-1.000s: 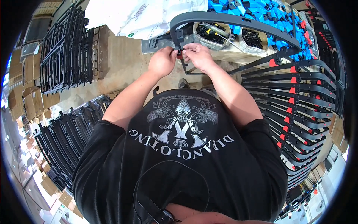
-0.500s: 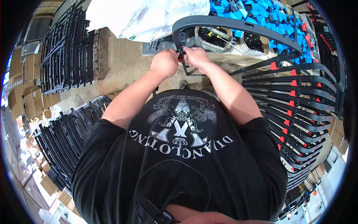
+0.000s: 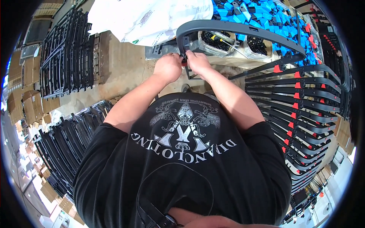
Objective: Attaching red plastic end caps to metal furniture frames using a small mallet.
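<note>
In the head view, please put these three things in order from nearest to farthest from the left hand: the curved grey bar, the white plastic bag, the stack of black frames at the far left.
1. Curved grey bar: at the left hand, its end held.
2. White plastic bag: just above the hand.
3. Stack of black frames: far left, across the floor.

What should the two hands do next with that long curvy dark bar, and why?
Probably press the small red piece fully onto the near end of the long curved dark grey bar. Both the left hand and the right hand pinch together at that end, and the finished black curved bars stacked to the right each carry a red piece already.
</note>
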The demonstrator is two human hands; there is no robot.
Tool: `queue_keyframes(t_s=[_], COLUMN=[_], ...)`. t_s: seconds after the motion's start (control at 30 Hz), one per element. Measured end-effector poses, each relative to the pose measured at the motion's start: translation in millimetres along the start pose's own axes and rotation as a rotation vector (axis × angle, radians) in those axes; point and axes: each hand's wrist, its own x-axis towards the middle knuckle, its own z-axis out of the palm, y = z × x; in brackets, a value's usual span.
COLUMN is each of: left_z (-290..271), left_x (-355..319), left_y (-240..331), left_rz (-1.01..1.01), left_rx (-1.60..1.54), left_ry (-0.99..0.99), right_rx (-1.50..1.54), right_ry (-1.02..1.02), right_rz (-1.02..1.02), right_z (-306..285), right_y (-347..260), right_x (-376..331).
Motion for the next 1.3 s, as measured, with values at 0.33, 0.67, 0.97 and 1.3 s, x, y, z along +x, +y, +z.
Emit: queue_keyframes(t_s=[0.33, 0.67, 0.97, 1.3], left_z=[-0.4, 9.5, 7.6, 4.8], left_x=[2.0, 2.3, 2.2, 1.3], left_y=[2.8, -6.2, -6.2, 1.1], left_rz=[-0.094, -0.062, -0.122, -0.163], left_rx=[0.022, 0.023, 0.005, -0.016], left_ry=[-0.063, -0.012, -0.031, -0.053], right_rx=[0.119, 0.182, -0.276, -1.255], right_ry=[0.091, -0.028, 0.404, 0.298], right_rz=[-0.025, 0.109, -0.226, -0.346], right_z=[11.8, 9.7, -24.3, -136.6], right_y=[7.9, 0.7, -15.9, 0.2], right_x=[0.2, -4.9, -2.0, 69.3])
